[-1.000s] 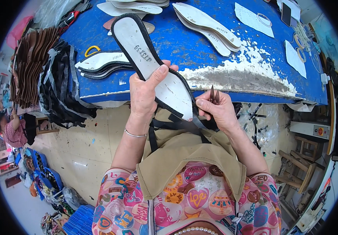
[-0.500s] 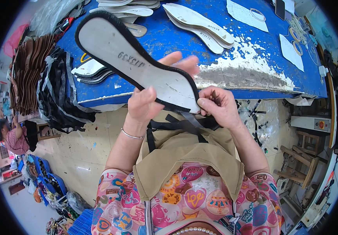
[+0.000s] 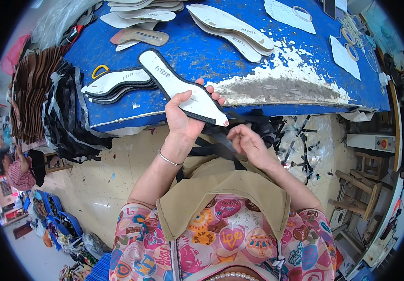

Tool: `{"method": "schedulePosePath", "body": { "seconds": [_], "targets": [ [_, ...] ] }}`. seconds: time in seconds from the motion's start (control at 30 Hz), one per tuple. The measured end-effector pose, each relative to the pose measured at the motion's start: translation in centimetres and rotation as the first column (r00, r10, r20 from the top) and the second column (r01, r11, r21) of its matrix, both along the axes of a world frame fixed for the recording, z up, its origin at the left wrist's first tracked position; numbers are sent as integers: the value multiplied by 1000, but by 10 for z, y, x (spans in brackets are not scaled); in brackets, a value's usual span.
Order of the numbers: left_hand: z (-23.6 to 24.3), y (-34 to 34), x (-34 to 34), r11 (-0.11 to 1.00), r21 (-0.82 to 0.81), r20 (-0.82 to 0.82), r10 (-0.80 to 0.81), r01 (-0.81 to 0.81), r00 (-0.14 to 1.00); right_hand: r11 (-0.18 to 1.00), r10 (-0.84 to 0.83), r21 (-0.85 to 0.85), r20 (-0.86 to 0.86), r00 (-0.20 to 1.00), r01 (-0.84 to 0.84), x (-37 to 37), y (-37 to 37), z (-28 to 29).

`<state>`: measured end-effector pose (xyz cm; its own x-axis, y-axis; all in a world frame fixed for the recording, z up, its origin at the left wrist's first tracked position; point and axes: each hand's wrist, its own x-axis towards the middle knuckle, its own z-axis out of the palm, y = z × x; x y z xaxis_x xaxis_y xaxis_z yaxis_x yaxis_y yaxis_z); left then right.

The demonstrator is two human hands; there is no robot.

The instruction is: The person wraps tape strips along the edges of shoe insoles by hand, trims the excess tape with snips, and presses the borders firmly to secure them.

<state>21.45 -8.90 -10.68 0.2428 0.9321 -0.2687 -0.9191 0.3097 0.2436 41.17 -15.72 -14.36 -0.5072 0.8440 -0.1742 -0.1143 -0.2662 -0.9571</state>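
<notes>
My left hand (image 3: 183, 114) is closed around the toe half of a white insole (image 3: 167, 75) edged in black binding, thumb on top and fingertips coming round the far edge. The insole's narrow tip points toward my right hand (image 3: 249, 144), which is apart from it, fingers curled and slightly blurred. Whatever those fingers hold, if anything, is hidden. A dark strip (image 3: 221, 140) hangs by the right fingertips over my lap; I cannot tell whether they touch it. Left of the held insole, a small stack of black-edged insoles (image 3: 117, 82) lies on the blue table (image 3: 202, 56).
White unedged insoles (image 3: 232, 30) and another pile (image 3: 139, 16) lie farther back, near a tan insole piece (image 3: 141, 36). Yellow scissor handles (image 3: 100, 71) show behind the small stack. Black strips (image 3: 68, 112) and brown pieces (image 3: 33, 93) hang at the left edge. A wooden stool (image 3: 359, 194) stands right.
The insole has moved away from me, lower toward the table, and my left hand now grips it. My right hand has let go of its tip and drawn back toward me.
</notes>
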Motion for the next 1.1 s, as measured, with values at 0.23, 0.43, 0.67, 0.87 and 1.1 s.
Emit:
{"method": "schedulePosePath", "body": {
  "seconds": [0.23,0.43,0.67,0.87,1.1],
  "targets": [
    [-1,-7,2,1000,-14,-8,18,-19,1000,947,-178,-313,-327,928,71,-26,1,-13],
    [5,-10,7,999,-46,-10,7,-8,1000,967,-165,-246,-434,885,60,-29,12,-19],
    [7,-10,8,994,-112,-6,-15,15,1000,940,-292,-299,-444,847,167,-32,13,-12],
    [6,-8,10,996,-91,-11,-19,17,1000,943,-303,-269,-449,841,196,-37,20,-3],
    [3,-7,6,998,-63,13,-29,30,999,947,-288,-254,-408,866,195,-34,18,-7]
  ]
}}
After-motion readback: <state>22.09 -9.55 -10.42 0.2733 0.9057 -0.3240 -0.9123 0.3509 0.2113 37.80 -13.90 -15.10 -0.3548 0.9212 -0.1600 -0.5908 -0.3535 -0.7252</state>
